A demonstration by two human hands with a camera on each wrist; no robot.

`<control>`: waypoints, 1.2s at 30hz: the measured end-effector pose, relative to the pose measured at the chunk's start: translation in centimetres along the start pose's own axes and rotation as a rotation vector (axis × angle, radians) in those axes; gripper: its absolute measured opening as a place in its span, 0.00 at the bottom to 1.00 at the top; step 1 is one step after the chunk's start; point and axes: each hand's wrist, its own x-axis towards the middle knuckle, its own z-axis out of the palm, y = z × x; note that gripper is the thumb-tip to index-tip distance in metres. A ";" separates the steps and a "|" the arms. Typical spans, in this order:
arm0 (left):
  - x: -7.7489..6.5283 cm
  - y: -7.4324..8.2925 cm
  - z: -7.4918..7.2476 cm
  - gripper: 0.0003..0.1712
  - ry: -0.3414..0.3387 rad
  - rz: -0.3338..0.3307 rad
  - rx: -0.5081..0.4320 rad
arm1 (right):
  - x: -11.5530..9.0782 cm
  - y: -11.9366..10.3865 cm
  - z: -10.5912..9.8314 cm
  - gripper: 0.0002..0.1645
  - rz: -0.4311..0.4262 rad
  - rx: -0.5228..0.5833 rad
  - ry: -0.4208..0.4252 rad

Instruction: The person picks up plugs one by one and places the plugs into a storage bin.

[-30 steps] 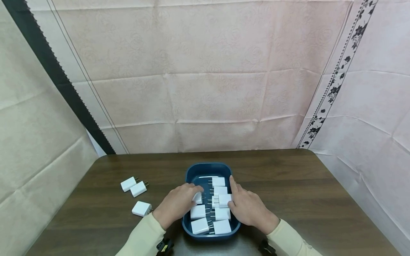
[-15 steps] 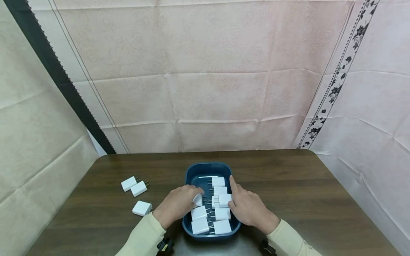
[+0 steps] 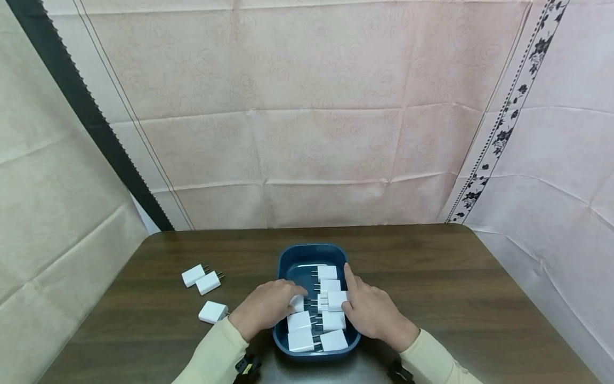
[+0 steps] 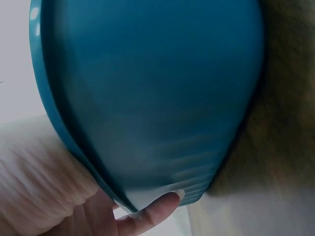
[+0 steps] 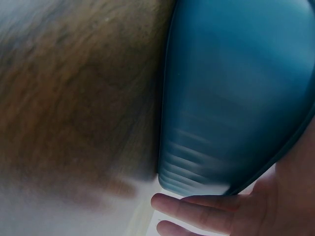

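Note:
A dark blue plastic tub (image 3: 313, 256) holds two columns of white plug-in chargers, their prongs facing inward. Over its left wall, my left hand (image 3: 266, 309) reaches in and grips a white charger (image 3: 297, 303) that the fingers partly hide. Nearer me in that column lie two more chargers, the closest being a front-left charger (image 3: 300, 340). My right hand (image 3: 376, 314) holds the right wall, forefinger straight along the rim and thumb inside by the end of an upper charger (image 3: 337, 301). In the right wrist view, several fingers (image 5: 197, 211) lie outside the tub.
Two loose chargers (image 3: 208, 282) lie side by side on the wooden table (image 3: 431, 277) left of the tub. Another loose charger (image 3: 212, 312) is close to my left wrist. Pale cloth hangings (image 3: 312, 133) enclose the back and both sides.
My left hand has shifted slightly toward me with its charger. The two chargers nearer me in that column have slid and straightened, and the front-right charger is turned a little. My right hand stays put.

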 end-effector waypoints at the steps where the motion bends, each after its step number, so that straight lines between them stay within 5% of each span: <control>1: 0.0 0.0 0.0 0.22 -0.007 0.001 0.001 | 0.0 0.0 0.0 0.45 0.001 -0.001 0.000; 19: 0.1 0.1 0.2 0.19 0.000 -0.011 0.001 | 0.0 0.1 0.1 0.45 0.008 -0.007 -0.004; 36: -0.4 0.6 0.8 0.16 0.224 0.075 0.238 | 0.0 0.1 0.1 0.45 -0.001 -0.006 0.006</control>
